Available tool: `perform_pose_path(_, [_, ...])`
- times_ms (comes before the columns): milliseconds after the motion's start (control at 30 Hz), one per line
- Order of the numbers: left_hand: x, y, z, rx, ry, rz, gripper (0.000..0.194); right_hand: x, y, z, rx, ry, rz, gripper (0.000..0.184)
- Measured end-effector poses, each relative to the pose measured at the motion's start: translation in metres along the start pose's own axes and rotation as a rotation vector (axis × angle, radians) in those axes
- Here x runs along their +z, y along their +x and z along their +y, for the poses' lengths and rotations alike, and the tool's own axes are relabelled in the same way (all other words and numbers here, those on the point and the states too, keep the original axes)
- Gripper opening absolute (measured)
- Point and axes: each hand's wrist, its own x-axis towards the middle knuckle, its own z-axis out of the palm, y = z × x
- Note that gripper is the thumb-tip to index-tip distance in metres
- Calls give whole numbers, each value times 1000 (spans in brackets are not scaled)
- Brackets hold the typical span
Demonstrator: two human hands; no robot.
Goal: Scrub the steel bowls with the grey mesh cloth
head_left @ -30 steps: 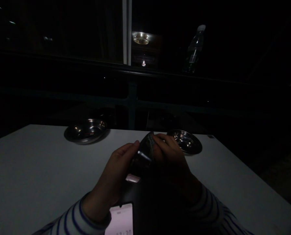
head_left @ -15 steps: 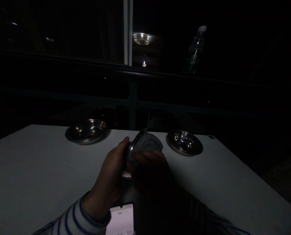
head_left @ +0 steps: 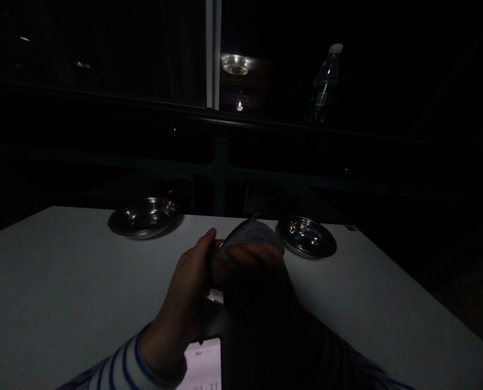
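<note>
My left hand, thumb up, is closed around the edge of a dark, shiny-rimmed metal dish, mostly hidden by my hands. My right hand lies in deep shadow, its fingers bent over a grey, woven-looking cloth against the dish. Both hands are close together above the middle of the white table. Below them a phone with a lit screen showing digits lies near the front edge, partly covered by my left cuff.
A shallow steel bowl stands at the table's back left, and another steel bowl at the back right. The white table ends in front of a dark window. Beyond it a plastic bottle stands upright, slightly tilted in view.
My right hand and the grey cloth have shifted a little to the right and up. The left hand has barely moved. The digits on the phone have changed.
</note>
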Motion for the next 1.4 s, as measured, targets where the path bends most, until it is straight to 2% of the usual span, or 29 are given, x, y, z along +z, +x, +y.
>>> perform_pose_path(67, [-1, 1, -1, 24, 26, 16, 32, 1, -1, -6, -63, -6, -31, 28])
perform_pose_path(133, [0, 2, -2, 19, 43, 16, 32, 0, -1, -3, -34, -15, -21, 29])
perform_pose_path(333, [3, 0, -1, -51, 56, 21, 35, -4, 4, 34, 348, 84, 4, 30])
perform_pose_path(400, [3, -1, -1, -62, 57, 19, 36, -4, 5, 37, 409, 102, 38, 31])
perform_pose_path(467, [3, -1, -1, -55, 33, 11, 36, -2, 4, 31, 354, 72, 37, 31])
perform_pose_path(633, [0, 2, -2, 11, 28, 51, 33, 2, -1, -1, 11, -8, 1, 32])
perform_pose_path(700, [-1, 3, -1, 38, 42, 34, 33, 2, -1, -6, -58, -12, -17, 31])
perform_pose_path(800, [1, 2, 0, 0, 35, 14, 34, -1, 0, 5, 13, -24, -7, 34])
perform_pose_path(933, [5, -3, 3, -75, -13, 21, 34, -4, 3, 31, 258, 40, 10, 33])
perform_pose_path(1033, [7, -6, 4, -71, -9, 6, 35, -5, 3, 40, 407, 127, 9, 34])
perform_pose_path(1133, [6, -6, 5, -38, 3, -54, 28, -6, 3, 40, 422, 154, -16, 36])
perform_pose_path(1300, [1, -4, 4, -31, 39, -235, 22, -10, 4, 41, 429, 120, -20, 35])
perform_pose_path(1400, [0, -3, 5, -48, 39, -256, 21, -10, 5, 41, 405, 83, -5, 34])
